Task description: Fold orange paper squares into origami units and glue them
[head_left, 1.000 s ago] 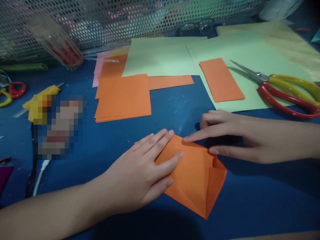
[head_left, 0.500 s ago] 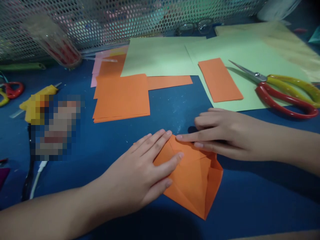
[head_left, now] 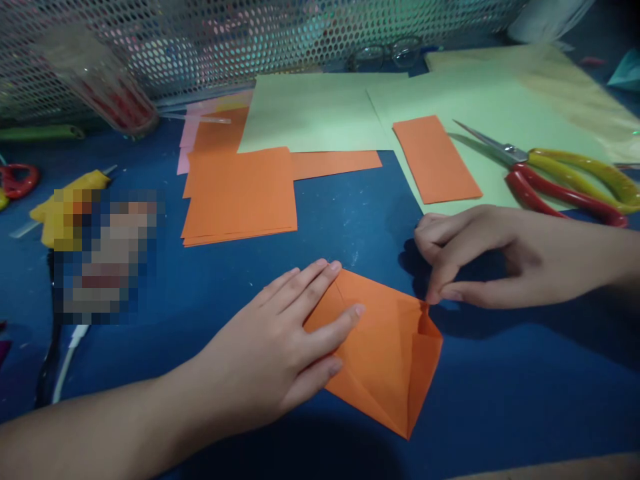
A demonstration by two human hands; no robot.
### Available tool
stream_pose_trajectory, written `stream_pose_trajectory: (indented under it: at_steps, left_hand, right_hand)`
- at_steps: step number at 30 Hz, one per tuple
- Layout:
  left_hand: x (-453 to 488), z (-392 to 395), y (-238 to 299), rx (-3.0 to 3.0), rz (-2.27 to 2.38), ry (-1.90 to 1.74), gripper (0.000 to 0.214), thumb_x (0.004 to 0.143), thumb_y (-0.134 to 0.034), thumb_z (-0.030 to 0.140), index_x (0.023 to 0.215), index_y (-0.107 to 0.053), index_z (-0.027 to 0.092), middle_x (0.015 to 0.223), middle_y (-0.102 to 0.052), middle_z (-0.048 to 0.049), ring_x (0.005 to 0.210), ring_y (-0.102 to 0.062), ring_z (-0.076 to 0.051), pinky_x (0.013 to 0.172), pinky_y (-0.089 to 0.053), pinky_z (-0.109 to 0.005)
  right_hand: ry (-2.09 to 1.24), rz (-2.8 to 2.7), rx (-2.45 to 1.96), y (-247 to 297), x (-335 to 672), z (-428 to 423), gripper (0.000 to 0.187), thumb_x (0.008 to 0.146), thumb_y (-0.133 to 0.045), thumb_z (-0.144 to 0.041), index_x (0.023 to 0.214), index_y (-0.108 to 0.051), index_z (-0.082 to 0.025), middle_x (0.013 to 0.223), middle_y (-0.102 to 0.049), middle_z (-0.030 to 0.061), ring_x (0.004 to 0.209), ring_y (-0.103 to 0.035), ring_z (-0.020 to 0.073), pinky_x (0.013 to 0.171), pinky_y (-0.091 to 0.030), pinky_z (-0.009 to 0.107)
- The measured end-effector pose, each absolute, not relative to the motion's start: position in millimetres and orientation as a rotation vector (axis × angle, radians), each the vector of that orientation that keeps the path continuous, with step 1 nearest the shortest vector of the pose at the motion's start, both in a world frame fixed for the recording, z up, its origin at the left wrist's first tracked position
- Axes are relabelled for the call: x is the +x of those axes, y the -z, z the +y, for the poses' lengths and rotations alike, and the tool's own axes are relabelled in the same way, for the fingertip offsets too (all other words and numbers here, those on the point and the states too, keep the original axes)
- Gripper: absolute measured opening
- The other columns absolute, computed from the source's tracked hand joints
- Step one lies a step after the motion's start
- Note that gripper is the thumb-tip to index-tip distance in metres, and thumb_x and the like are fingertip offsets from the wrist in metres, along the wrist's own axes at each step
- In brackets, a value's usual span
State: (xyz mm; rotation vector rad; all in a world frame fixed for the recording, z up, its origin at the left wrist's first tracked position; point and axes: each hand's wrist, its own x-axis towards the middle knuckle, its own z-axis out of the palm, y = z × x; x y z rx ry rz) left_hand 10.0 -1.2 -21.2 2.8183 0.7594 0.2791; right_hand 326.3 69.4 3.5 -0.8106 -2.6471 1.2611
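- Flat beneath the spread fingers of the left hand [head_left: 295,340]: folded orange paper [head_left: 377,350], on the blue surface [head_left: 345,220].
- At the paper's corner: thumb and index finger of the right hand [head_left: 438,295], tips close together; impossible to tell whether pinching it.
- Beyond the right hand: orange rectangle [head_left: 436,160] and scissors [head_left: 555,191] on pale green sheets [head_left: 320,113], red handle partly hidden by that hand.
- Beyond the left hand: stacked orange squares [head_left: 240,193].
- Farther left of it: pixelated object [head_left: 107,260], unreadable.
- Far beyond it: clear jar [head_left: 117,103], red contents blurred.
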Motion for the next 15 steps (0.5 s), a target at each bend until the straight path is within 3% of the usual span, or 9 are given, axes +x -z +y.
stream_pose_trajectory:
  at_steps: [3, 7, 12, 15]
  left_hand:
    - [11, -1, 20, 2.825, 0.748, -0.265, 0.038, 0.108, -0.042, 0.031, 0.137, -0.062, 0.016, 0.156, -0.046, -0.0308, 0.149, -0.044, -0.04, 0.11, -0.05, -0.06]
    - [12, -1, 20, 2.825, 0.749, -0.284, 0.039, 0.109, -0.041, 0.031, 0.137, -0.062, 0.016, 0.156, -0.045, -0.0307, 0.149, -0.043, -0.04, 0.11, -0.05, -0.06]
    - [10, -1, 22, 2.808, 0.749, -0.261, 0.039, 0.108, -0.044, 0.031, 0.139, -0.061, 0.016, 0.158, -0.043, -0.0296, 0.15, -0.041, -0.041, 0.113, -0.047, -0.061]
    - [10, -2, 23, 2.804, 0.757, -0.297, 0.039, 0.108, -0.043, 0.031, 0.14, -0.059, 0.017, 0.16, -0.042, -0.0282, 0.152, -0.038, -0.04, 0.114, -0.045, -0.06]
  right_hand:
    - [-1.326, -2.591, -0.835, -3, 328, 70, 0.017, 0.094, -0.069, -0.037, 0.105, -0.081, -0.033, 0.072, -0.06, -0.0016, 0.069, -0.055, 0.014, 0.066, -0.045, 0.03]
    - [-1.333, -2.599, -0.788, -1, 322, 66, 0.022, 0.086, -0.08, -0.049, 0.102, -0.082, -0.034, 0.078, -0.06, 0.0001, 0.077, -0.058, 0.0163, 0.074, -0.046, 0.032]
    - [-1.29, -2.598, -0.618, 8, 314, 58, 0.031, 0.09, -0.075, -0.05, 0.119, -0.077, -0.04, 0.106, -0.064, 0.0022, 0.099, -0.059, 0.0184, 0.09, -0.042, 0.037]
    - [-1.239, -2.635, -0.58, 11, 312, 55, 0.023, 0.092, -0.073, -0.05, 0.113, -0.078, -0.042, 0.111, -0.063, 0.0015, 0.103, -0.056, 0.0193, 0.093, -0.036, 0.04]
